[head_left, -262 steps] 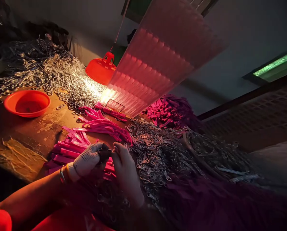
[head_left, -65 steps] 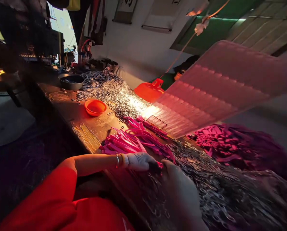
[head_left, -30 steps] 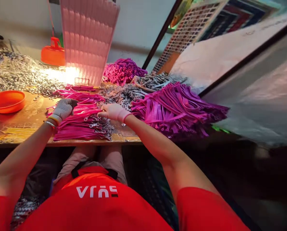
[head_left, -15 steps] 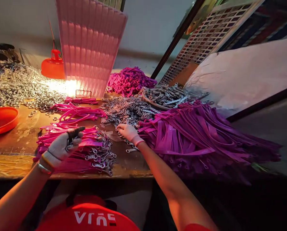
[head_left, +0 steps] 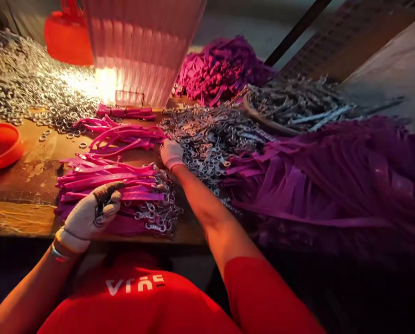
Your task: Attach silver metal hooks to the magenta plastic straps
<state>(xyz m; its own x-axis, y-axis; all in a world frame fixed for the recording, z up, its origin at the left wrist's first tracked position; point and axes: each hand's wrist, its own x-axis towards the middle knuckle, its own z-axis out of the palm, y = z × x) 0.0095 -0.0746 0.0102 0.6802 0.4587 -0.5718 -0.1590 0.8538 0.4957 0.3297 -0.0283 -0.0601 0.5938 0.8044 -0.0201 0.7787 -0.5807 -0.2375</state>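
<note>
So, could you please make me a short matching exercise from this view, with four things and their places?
1. left hand
2. right hand
3. orange bowl
4. red-orange lamp shade

A. cut off by the picture's left edge
B. at the left edge of the heap of metal clasps
C. beside the ribbed panel
D. seen over the near bundle of pink straps

Right pairs: 1-D, 2-B, 3-A, 4-C.
</note>
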